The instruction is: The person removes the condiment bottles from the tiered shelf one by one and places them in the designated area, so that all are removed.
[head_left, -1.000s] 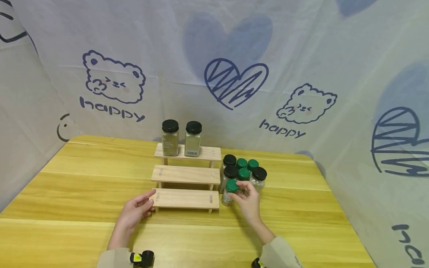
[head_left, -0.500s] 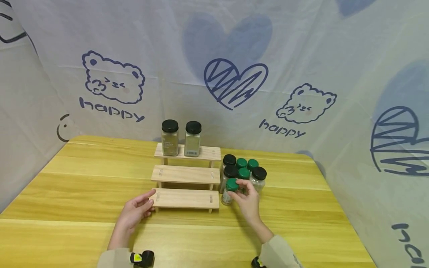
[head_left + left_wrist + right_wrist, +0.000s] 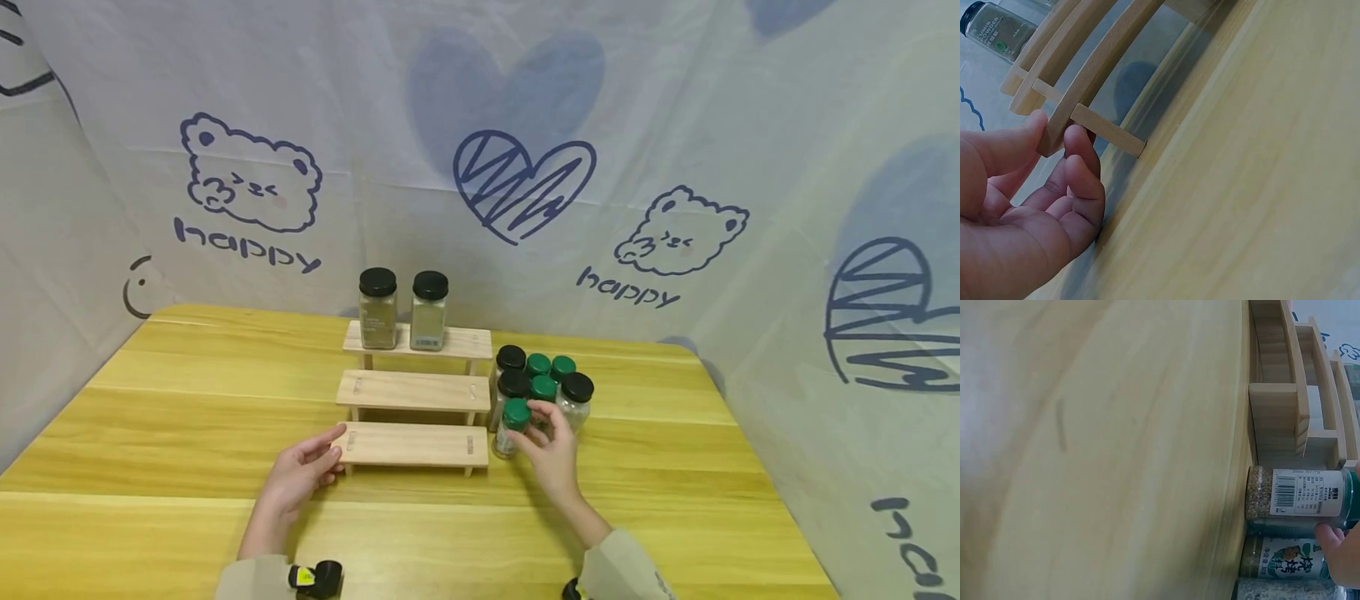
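My left hand (image 3: 298, 472) grips the left end of a three-step wooden rack (image 3: 412, 444) at its lowest step. In the left wrist view the thumb is at the step's end and curled fingers are beneath it, beside a leg (image 3: 1110, 130). My right hand (image 3: 553, 450) pinches a green-capped spice jar (image 3: 506, 442) near its cap, just right of the rack. Brown grains and a white barcode label (image 3: 1307, 492) show on this jar in the right wrist view, its base at the tabletop. Two black-capped jars, one with brown powder (image 3: 378, 321) and one paler (image 3: 427, 323), stand on the top step.
Behind the held jar, several more jars stand close together, among them black-capped ones (image 3: 575, 388) and green-capped ones (image 3: 563, 367). A yellow wooden table (image 3: 187, 400) bears everything. A printed cloth (image 3: 390, 192) hangs behind the table and along its sides.
The green cap under my right fingers has shifted very slightly toward the back. Both hands keep their places, and the head view has drifted a little.
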`<state>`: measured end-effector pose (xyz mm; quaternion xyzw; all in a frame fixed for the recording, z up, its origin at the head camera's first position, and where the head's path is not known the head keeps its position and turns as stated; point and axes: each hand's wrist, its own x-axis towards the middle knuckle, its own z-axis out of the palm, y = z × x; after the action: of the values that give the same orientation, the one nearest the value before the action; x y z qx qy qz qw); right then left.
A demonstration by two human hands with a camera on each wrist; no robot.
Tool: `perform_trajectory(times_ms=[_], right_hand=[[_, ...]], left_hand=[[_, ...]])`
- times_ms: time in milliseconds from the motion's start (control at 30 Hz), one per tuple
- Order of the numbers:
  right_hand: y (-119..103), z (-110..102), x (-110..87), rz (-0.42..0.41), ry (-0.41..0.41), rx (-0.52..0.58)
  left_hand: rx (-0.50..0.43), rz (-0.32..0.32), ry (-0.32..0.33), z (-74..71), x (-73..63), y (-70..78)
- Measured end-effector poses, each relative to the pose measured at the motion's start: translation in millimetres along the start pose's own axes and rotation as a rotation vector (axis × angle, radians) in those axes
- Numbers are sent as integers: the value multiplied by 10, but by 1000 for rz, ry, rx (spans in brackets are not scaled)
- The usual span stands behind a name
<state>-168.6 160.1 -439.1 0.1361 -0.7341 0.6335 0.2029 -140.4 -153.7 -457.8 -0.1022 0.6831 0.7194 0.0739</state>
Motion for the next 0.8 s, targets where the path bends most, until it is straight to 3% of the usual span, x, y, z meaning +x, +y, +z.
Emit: perform_trajectory(times_ms=[300,500,800], right_hand=[[39,-9,-54,-14,44,1],[82,-28,-110,-72,93,-17],[43,-49,-157,-47,120,-1]], left_hand=[[1,6,-7,-10,-3,-2],[-1,8,-5,-2,-1,1],[-5,6,-9,-11,5,-10]])
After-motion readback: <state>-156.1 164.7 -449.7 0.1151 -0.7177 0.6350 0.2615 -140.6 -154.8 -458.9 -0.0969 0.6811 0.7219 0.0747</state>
